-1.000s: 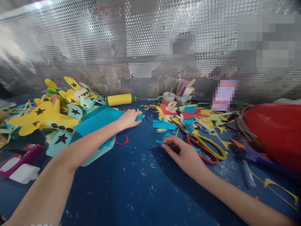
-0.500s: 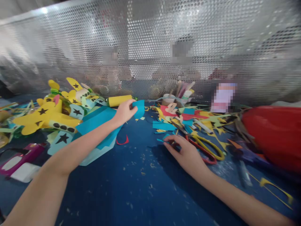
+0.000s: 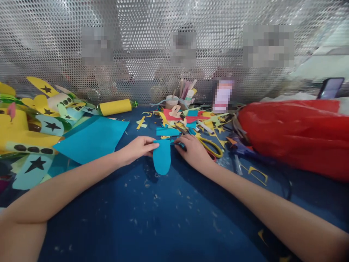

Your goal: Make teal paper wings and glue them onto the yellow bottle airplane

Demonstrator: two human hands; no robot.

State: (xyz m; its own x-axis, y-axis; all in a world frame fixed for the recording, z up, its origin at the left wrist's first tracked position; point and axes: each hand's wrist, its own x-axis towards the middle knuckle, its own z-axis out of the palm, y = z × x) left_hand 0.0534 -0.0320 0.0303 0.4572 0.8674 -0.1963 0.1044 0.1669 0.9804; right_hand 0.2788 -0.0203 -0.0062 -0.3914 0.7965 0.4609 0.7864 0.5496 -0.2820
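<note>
My left hand [image 3: 143, 148] pinches a blue paper piece [image 3: 162, 159] by its upper left edge. The piece hangs with its rounded end down, above the dark blue table. Close by on the right, my right hand [image 3: 192, 151] has its fingers curled in, with a small blue paper scrap [image 3: 181, 145] at the tips; its fingers partly cover the scrap. Behind the hands lies a blue paper strip [image 3: 167, 131]. Scissors with a yellow handle [image 3: 215, 145] rest beyond the right hand, and a red handle [image 3: 211, 154] shows beside it.
Yellow paper planes with black stars [image 3: 32, 131] crowd the left, beside a large blue sheet [image 3: 94, 140]. A yellow roll [image 3: 116, 107], paper offcuts [image 3: 196, 116] and cups with sticks [image 3: 173, 102] stand or lie before a perforated metal screen [image 3: 152, 40]. A red bag [image 3: 294, 134] sits right.
The view has turned right. My left hand has brought the blue piece nearer and towards my right hand, and the piece now hangs rounded end down. The hands are closer together.
</note>
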